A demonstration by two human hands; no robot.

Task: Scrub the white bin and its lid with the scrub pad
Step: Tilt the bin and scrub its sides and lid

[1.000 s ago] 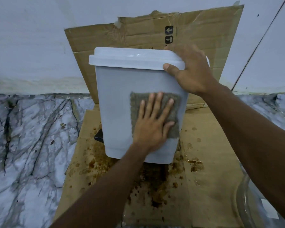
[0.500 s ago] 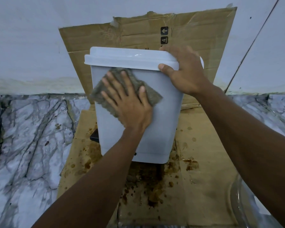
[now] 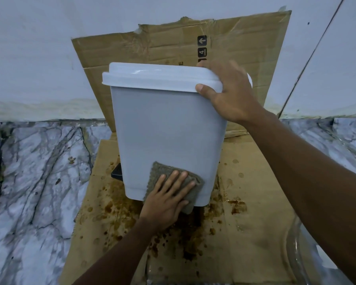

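The white bin (image 3: 164,130) stands tilted toward me on stained cardboard, its white lid (image 3: 152,79) closed on top. My left hand (image 3: 167,200) lies flat with straight fingers on the grey-brown scrub pad (image 3: 160,171), pressing it against the bin's front wall near the bottom edge. My right hand (image 3: 228,93) grips the lid's right front corner, thumb on the lid's front rim and fingers over the top. A black pedal (image 3: 116,172) sticks out at the bin's lower left.
Flat cardboard (image 3: 251,202) with brown stains covers the marble floor (image 3: 35,182). Another cardboard sheet (image 3: 234,38) leans on the white wall behind the bin. A clear glass or plastic vessel (image 3: 300,254) sits at the lower right.
My left hand has carried the scrub pad from the bin's upper left front down to its lower edge. My right hand has kept its hold on the lid.
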